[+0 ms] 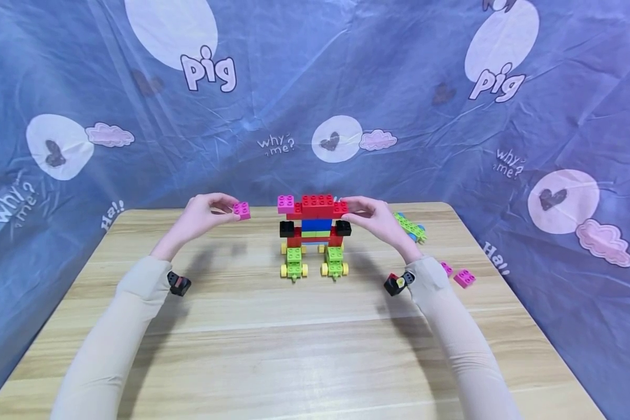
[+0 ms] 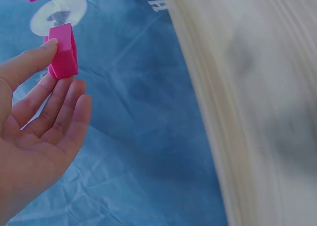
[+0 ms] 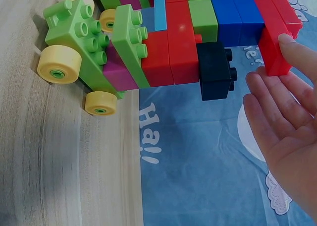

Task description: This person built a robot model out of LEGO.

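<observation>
A figure built of toy bricks [image 1: 317,224] stands on the table on two green wheeled bases with yellow wheels. Blue and red bricks form its body, and a black brick [image 3: 215,70] juts out at each side. My left hand [image 1: 202,214] pinches a pink brick [image 2: 64,52] between thumb and fingers, to the left of the figure and apart from it. Another pink brick [image 1: 286,204] sits on the figure's left shoulder. On the opposite shoulder, my right hand [image 1: 375,220] holds the end of the red brick [image 3: 273,50], thumb above and fingers beneath.
Behind my right hand, a green piece with blue wheels [image 1: 410,227] lies on the wooden table [image 1: 294,350]. Two loose pink bricks, one of them [image 1: 464,278] in full sight, lie beside my right forearm. A blue printed cloth [image 1: 273,87] hangs behind and around the table.
</observation>
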A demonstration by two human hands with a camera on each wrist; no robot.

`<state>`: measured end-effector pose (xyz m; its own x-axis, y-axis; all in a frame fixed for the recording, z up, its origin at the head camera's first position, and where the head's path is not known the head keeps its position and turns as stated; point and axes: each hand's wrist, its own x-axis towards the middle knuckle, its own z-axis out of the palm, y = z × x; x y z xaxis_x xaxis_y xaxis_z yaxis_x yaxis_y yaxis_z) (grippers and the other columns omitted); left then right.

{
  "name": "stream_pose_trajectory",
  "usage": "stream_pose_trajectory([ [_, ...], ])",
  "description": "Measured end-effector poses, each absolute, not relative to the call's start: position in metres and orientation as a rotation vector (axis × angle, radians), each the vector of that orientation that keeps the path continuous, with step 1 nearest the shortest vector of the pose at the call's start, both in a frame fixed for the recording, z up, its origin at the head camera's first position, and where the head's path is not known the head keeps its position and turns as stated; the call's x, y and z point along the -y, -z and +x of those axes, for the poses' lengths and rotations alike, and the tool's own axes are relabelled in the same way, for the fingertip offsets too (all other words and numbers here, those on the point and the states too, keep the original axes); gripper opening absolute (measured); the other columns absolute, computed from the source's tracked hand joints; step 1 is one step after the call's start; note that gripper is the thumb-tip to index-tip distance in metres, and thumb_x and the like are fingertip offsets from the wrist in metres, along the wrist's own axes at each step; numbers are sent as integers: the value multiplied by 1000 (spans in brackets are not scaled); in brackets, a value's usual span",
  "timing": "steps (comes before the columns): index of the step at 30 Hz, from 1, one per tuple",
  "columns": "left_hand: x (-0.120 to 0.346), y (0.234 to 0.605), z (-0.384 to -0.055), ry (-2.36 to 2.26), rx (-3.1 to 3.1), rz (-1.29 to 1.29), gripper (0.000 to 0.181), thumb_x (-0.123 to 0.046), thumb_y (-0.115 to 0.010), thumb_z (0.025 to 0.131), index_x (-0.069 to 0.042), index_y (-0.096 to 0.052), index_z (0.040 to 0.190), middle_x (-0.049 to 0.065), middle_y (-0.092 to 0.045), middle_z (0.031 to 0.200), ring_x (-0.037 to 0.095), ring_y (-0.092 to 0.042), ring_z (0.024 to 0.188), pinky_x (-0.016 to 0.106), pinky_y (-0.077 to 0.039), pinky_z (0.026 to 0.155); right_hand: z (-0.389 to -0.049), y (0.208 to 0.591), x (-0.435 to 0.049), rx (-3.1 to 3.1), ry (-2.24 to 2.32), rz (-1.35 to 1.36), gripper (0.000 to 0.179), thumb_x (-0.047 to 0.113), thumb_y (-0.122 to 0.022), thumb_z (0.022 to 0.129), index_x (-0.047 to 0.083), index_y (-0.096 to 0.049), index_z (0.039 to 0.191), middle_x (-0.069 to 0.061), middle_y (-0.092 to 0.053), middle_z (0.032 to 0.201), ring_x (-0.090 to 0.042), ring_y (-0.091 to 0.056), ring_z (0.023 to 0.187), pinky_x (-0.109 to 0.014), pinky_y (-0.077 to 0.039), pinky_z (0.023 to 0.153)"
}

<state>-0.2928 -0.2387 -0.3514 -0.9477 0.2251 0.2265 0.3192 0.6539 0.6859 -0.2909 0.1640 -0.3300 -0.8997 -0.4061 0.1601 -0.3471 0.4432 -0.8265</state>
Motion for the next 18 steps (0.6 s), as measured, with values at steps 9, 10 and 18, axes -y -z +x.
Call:
stream_pose_trajectory([
  [9, 227, 331, -291, 1148, 2729, -490, 39, -24, -79, 85, -4, -70, 117, 17, -75, 103, 19, -70, 89, 9, -50, 73, -291, 330, -164, -2624, 1467, -685, 43, 12, -67, 94, 1, -58, 135, -22, -67, 127, -34, -64, 117, -34, -56, 98],
  [10, 226, 328, -290, 1143, 2732, -490, 39, -25, -79, 85, -5, -70, 117, 17, -75, 103, 19, -70, 89, 10, -50, 73, -291, 330, -164, -2623, 1468, -686, 43, 12, -67, 94, 1, -58, 135, -22, -67, 127, -34, -64, 117, -34, -56, 98],
  [18, 215, 310, -289, 1125, 2741, -470, 38, -29, -80, 84, -12, -72, 117, 10, -75, 101, 16, -70, 89, 14, -49, 74, -292, 330, -164, -2628, 1464, -703, 43, 12, -68, 94, 0, -59, 134, -23, -68, 125, -35, -65, 115, -33, -56, 98],
])
